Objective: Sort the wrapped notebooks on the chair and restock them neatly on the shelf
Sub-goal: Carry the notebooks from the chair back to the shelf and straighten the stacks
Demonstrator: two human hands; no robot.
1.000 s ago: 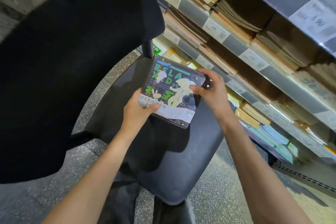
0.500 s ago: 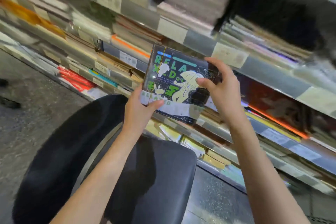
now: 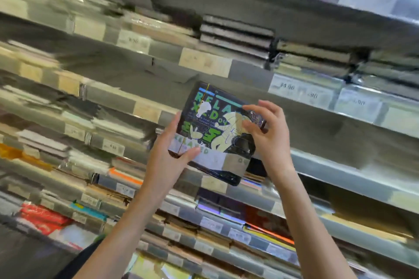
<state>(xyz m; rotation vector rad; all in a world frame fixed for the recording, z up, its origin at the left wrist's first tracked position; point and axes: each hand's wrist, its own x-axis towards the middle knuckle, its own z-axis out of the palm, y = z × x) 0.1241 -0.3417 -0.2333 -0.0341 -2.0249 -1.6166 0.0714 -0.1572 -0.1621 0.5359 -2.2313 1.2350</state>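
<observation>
Shop shelving unit (image 3: 328, 165) fills nearly the whole view, grey metal tiers running tilted from upper left to lower right, much of it motion-blurred. Each tier edge carries price labels (image 3: 288, 87) in clear strips; digits mostly unreadable. Tiers hold flat stacks of stationery: pale and kraft-brown pads on the left, a dark stack of notebooks (image 3: 235, 34) on an upper tier, red packs (image 3: 45, 217) at lower left, orange and yellow covers (image 3: 269, 233) lower right. Dark rounded shape at bottom left edge, prob the chair (image 3: 74, 263), too blurred to be sure

Two bare forearms reach up from the bottom of frame. Between them, held in front of the middle tiers and not yet on any shelf, is the wrapped notebook (image 3: 217, 133): black cover w/ green lettering and cream cartoon figures, glossy plastic wrap, tilted slightly clockwise

Left hand (image 3: 167, 156) grips its lower left corner, thumb across the front, fingers behind. Right hand (image 3: 269, 133) pinches the upper right edge, thumb and forefinger closed on it, other fingers fanned loosely above
</observation>
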